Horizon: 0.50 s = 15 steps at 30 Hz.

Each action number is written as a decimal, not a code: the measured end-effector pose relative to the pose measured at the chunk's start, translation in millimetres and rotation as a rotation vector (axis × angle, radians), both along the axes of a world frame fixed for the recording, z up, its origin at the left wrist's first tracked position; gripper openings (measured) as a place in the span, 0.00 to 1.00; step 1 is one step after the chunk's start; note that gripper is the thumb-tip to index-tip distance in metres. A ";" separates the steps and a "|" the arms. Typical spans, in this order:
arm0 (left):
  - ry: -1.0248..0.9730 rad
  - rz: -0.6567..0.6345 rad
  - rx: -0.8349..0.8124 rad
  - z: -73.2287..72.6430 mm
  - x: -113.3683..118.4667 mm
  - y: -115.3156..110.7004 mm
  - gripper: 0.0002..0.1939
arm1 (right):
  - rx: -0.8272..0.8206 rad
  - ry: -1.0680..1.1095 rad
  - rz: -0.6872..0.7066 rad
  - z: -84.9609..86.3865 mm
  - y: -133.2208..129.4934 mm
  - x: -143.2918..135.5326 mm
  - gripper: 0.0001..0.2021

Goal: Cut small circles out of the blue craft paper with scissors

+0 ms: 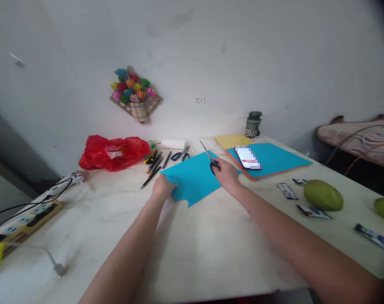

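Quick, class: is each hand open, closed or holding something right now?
Left hand: closed on the left edge of a blue sheet.
Right hand: closed around the scissors' handles.

A bare left hand (164, 188) and bare right hand (226, 174) are leading into uncovered forearms, a small dark spot (249, 211) showing behind the right grip.

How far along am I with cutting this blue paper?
Done: the blue sheet has a notch in its near edge. In hand: your left hand holds the sheet, your right hand the scissors. Remaining: probably more cutting, since most of the sheet looks whole.
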State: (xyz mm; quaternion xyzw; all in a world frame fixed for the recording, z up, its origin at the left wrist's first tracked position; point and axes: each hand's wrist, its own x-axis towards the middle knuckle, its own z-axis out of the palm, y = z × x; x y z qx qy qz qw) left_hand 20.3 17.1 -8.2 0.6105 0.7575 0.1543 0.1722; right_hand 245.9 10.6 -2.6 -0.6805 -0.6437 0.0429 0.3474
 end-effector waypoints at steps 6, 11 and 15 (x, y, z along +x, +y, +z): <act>-0.026 0.031 0.114 12.4 4.3 -13.6 0.29 | -0.122 0.148 -0.012 -25.1 2.3 -16.1 0.16; -0.819 0.167 0.122 23.5 17.0 -38.6 0.27 | -0.156 0.168 -0.007 -37.3 0.2 -18.3 0.15; -1.228 0.429 0.190 22.4 30.9 -71.5 0.24 | -0.164 0.240 -0.036 -41.3 4.3 -17.0 0.15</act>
